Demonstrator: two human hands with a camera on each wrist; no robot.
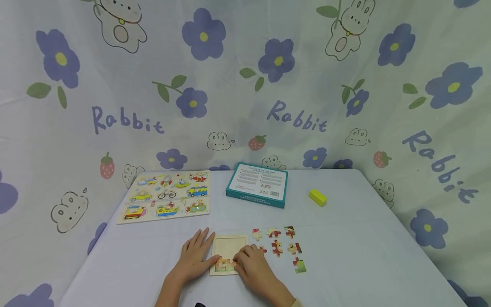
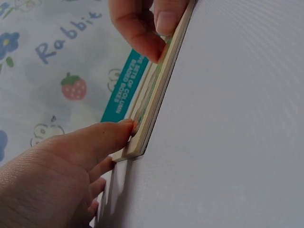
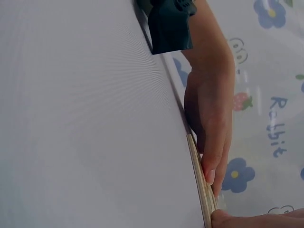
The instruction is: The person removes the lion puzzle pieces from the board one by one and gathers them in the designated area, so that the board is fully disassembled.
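Rabbit-and-flower printed cloth hangs behind the pale lilac table (image 1: 345, 256) I am working at, and it drapes down both sides too.

Far to my left lies a flat wooden vehicle peg puzzle board (image 1: 166, 196), its pieces all seated. Nearer, my left hand (image 1: 195, 253) lies flat on the table with fingers straight and slightly spread, the thumb tip (image 2: 124, 127) pressing against the left edge of the small square wooden jigsaw tray (image 1: 229, 245) in front of me. The tray sits at the near middle of the table, most of its recess bare, with a few coloured pieces (image 1: 224, 265) already lying along its near edge. My right hand (image 1: 249, 262) covers the tray's near right corner, fingertips (image 2: 142, 33) bent down onto those pieces; I cannot tell whether they pinch one or only press it.

I judge the tray light, stiff and thin, likely to skid on this smooth cover, so steadying it by the edges suits it best. The pieces look like thin wood, small and rigid, best picked by their rims between thumb and forefinger.

Right of the tray, loose jigsaw pieces (image 1: 281, 247) lie scattered near each other. Farther back sits a teal cardboard box (image 1: 257, 184), and well to its right a yellow rectangular block (image 1: 317, 197).
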